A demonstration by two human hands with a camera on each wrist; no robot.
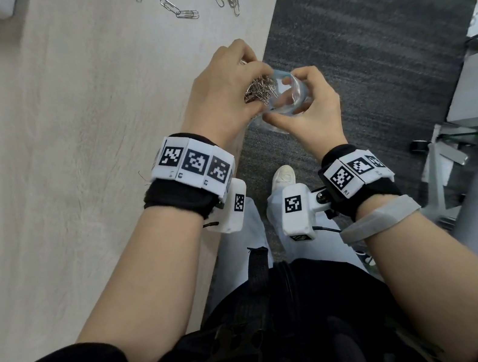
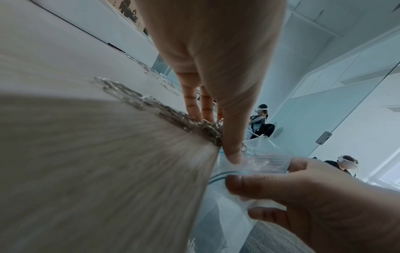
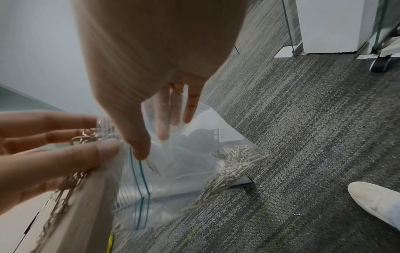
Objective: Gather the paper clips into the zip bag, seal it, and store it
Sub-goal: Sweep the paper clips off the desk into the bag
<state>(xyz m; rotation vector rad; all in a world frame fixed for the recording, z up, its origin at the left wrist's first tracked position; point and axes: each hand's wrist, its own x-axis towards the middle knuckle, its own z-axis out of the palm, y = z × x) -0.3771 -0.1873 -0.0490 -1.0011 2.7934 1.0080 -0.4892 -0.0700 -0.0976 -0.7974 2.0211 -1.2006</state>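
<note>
Your right hand (image 1: 312,113) pinches open the mouth of the zip bag (image 3: 194,164), which hangs just below the worktop (image 1: 61,122) edge. Your left hand (image 1: 223,88), fingers nearly straight, presses the paper clips (image 1: 258,90) at that edge. The bag lies to their right.

the left hand (image 1: 223,88) covers most of the paper clips (image 1: 259,87), and the table (image 2: 86,171) is blurred.

One zip bag (image 3: 184,179), two hands (image 1: 225,93) (image 1: 312,113), paper clips (image 3: 233,162) beyond counting.
</note>
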